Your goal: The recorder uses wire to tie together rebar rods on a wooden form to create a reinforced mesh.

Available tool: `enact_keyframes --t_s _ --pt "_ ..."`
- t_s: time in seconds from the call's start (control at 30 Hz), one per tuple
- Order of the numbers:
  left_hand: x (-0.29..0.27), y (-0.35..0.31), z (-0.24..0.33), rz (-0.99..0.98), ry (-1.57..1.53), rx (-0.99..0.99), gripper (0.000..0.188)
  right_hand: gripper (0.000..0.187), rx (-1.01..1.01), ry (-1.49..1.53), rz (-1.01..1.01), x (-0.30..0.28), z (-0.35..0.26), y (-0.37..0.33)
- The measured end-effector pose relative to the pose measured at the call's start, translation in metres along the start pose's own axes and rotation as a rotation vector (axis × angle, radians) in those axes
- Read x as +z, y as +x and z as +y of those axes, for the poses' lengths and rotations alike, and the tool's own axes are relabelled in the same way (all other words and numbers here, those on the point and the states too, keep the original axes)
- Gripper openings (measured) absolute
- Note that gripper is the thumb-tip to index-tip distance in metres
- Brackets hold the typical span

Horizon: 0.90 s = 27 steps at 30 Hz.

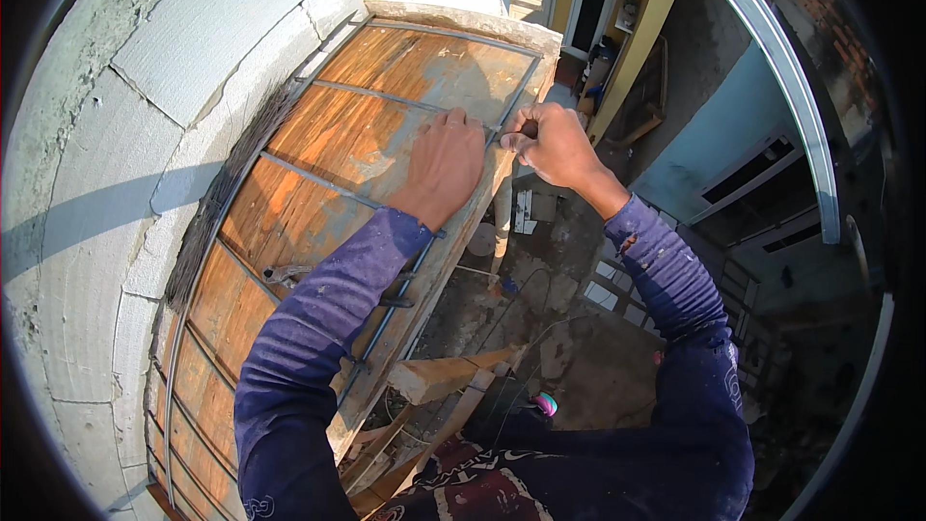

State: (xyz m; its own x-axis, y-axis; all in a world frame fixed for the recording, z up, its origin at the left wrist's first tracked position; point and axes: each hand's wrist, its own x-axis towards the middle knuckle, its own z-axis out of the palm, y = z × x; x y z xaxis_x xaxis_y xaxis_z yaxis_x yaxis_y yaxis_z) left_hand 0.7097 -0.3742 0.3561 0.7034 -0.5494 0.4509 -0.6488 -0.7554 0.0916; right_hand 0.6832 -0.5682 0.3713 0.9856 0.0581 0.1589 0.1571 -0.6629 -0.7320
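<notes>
A grid of thin steel bars (318, 177) lies over a wooden formwork panel (376, 68). My left hand (449, 164) is closed over a cross bar near the panel's right edge; its fingertips are curled out of sight. Just right of it, my right hand (558, 147) pinches thumb against forefinger beside the outer bar (519, 92). Whatever sits in that pinch is too small to make out. Along the left side of the grid lies a bundle of thin dark wires (227, 198). A metal hand tool (285, 275) rests on the panel, partly behind my left sleeve.
A pale block wall (145, 125) borders the panel on the left. Beyond the panel's right edge is a drop to a lower floor (569, 376). Timber props (449, 376) stand below near me. A curved metal frame (801, 68) arcs along the right, with a yellow post (641, 43) behind.
</notes>
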Motion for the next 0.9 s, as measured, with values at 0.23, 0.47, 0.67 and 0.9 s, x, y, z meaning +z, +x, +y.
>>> enact_keyframes --t_s 0.23,0.47,0.67,0.9 --pt "-0.005 0.003 -0.008 -0.101 -0.202 -0.077 0.018 0.012 -0.021 -0.003 -0.058 -0.004 0.001 0.008" --pt "-0.011 0.004 -0.011 -0.096 -0.291 -0.151 0.012 0.01 0.051 0.129 -0.181 -0.012 0.002 0.009" --pt "-0.023 -0.003 -0.021 -0.051 -0.551 -0.263 0.01 0.013 -0.046 0.254 -0.083 0.002 0.02 0.003" --pt "-0.015 0.002 -0.007 -0.205 -0.084 -0.127 0.018 0.014 -0.003 0.236 -0.091 0.0 0.01 -0.002"
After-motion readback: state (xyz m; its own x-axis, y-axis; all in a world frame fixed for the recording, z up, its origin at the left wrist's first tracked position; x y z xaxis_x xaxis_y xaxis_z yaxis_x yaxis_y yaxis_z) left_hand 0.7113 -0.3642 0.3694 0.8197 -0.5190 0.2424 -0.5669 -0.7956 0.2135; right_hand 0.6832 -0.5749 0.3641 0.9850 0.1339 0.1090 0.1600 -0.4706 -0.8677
